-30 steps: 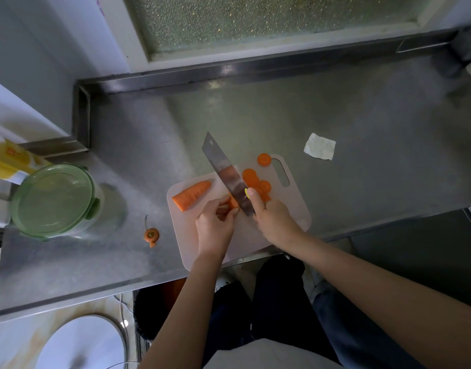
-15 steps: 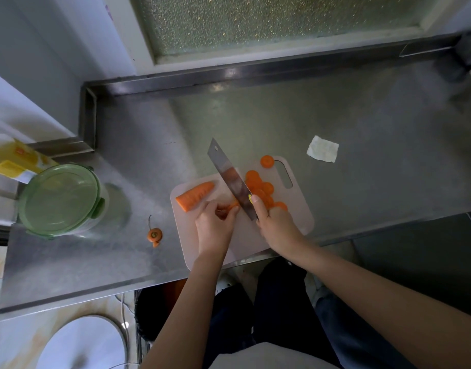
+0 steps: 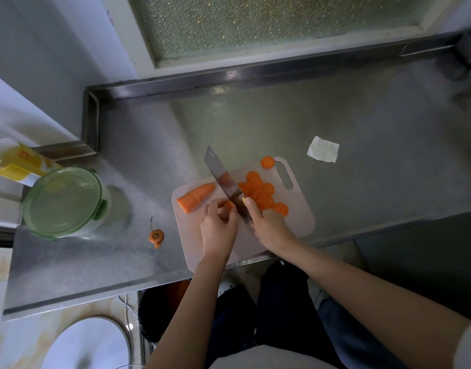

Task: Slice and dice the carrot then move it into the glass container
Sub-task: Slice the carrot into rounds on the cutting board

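A pale pink cutting board (image 3: pixel 299 221) lies on the steel counter. My right hand (image 3: pixel 269 226) grips a cleaver (image 3: pixel 223 179) with the forefinger along the blade. My left hand (image 3: pixel 219 227) pinches a small carrot stub (image 3: pixel 229 204) against the blade's left side. Several round carrot slices (image 3: pixel 261 193) are piled to the right of the blade, and one slice (image 3: pixel 267 162) sits at the board's far edge. A tapered carrot piece (image 3: pixel 195 198) lies at the board's left end. The glass container (image 3: pixel 66 201) with a green lid stands far left.
A cut carrot top (image 3: pixel 156 236) lies on the counter between container and board. A folded white paper (image 3: pixel 323 149) lies behind the board to the right. A yellow package (image 3: pixel 18 162) sits behind the container. The counter has a raised rim (image 3: pixel 92 121) at back and left.
The slice pile to the right of the blade has grown by a slice or two. My left hand's fingers have stepped back along the shrinking stub.
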Demonstrator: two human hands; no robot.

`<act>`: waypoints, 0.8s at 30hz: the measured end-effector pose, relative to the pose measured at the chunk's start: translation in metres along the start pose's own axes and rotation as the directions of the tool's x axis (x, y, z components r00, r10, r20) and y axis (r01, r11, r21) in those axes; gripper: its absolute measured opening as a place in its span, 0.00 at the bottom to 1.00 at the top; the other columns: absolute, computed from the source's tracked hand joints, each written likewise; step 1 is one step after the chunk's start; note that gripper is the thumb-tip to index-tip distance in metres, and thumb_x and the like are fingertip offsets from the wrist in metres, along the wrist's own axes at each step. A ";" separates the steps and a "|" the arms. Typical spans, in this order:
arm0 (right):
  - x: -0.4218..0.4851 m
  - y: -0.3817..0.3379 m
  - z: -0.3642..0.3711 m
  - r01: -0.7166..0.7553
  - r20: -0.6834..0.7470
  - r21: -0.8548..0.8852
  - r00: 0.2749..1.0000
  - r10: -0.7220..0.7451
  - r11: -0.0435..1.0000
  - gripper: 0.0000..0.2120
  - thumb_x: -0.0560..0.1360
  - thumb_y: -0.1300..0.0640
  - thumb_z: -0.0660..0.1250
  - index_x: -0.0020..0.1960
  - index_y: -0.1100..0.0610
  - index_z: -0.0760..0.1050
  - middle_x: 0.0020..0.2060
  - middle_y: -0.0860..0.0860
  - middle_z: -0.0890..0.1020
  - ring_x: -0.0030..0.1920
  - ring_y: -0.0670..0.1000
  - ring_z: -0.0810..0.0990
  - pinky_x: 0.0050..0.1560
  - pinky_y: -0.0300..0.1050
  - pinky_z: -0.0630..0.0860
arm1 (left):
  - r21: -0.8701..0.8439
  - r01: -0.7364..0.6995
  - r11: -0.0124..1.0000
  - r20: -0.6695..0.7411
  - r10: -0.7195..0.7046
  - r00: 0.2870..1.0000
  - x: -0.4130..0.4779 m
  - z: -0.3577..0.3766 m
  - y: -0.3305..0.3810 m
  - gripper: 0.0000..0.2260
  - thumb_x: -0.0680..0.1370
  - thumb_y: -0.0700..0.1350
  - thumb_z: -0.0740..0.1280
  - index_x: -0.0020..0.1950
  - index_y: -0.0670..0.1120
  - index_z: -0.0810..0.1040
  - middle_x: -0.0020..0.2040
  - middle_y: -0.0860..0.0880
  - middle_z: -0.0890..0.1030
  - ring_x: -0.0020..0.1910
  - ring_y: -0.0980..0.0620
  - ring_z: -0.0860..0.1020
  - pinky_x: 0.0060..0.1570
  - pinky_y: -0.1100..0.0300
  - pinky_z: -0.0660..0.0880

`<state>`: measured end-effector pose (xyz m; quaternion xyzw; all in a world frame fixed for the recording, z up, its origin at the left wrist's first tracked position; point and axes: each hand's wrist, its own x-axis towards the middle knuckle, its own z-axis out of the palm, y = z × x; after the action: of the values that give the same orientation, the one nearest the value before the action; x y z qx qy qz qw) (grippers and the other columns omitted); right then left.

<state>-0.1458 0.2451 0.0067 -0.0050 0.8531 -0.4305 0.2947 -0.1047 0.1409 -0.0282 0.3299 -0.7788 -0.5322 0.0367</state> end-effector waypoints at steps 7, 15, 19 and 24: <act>-0.005 0.010 -0.001 0.067 -0.028 0.136 0.998 -0.064 0.988 0.19 0.81 0.42 0.53 0.32 0.43 0.60 0.17 0.37 0.69 0.26 0.41 0.65 0.30 0.34 0.60 | -0.110 0.071 0.991 -0.014 -0.073 0.997 0.004 0.002 -0.005 0.06 0.77 0.46 0.67 0.53 0.49 0.74 0.45 0.49 0.81 0.46 0.53 0.79 0.48 0.59 0.77; -0.009 0.013 -0.008 0.099 -0.063 0.120 0.994 -0.092 0.988 0.17 0.81 0.43 0.54 0.33 0.43 0.63 0.25 0.40 0.69 0.33 0.43 0.70 0.35 0.35 0.65 | -0.156 0.074 0.985 0.031 -0.070 0.997 0.004 0.004 -0.008 0.10 0.77 0.45 0.67 0.57 0.46 0.75 0.48 0.48 0.82 0.48 0.53 0.80 0.49 0.61 0.77; -0.014 0.013 -0.017 0.065 -0.053 0.006 0.996 -0.065 0.998 0.29 0.80 0.42 0.52 0.31 0.61 0.71 0.27 0.54 0.75 0.29 0.49 0.73 0.34 0.41 0.67 | -0.138 0.058 0.989 0.040 -0.053 0.998 0.004 0.004 -0.004 0.11 0.76 0.43 0.68 0.58 0.46 0.76 0.46 0.50 0.82 0.47 0.56 0.79 0.49 0.63 0.76; -0.017 0.014 -0.018 0.045 -0.063 -0.053 0.997 -0.049 0.998 0.32 0.80 0.41 0.50 0.35 0.67 0.74 0.29 0.57 0.75 0.30 0.51 0.74 0.31 0.36 0.66 | -0.123 0.041 0.992 0.031 -0.037 0.999 0.004 0.004 -0.001 0.09 0.76 0.44 0.68 0.56 0.48 0.76 0.44 0.55 0.80 0.45 0.59 0.79 0.51 0.58 0.77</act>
<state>-0.1376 0.2713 0.0126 -0.0188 0.8727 -0.4150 0.2565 -0.1087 0.1417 -0.0321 0.3345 -0.7383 -0.5846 0.0354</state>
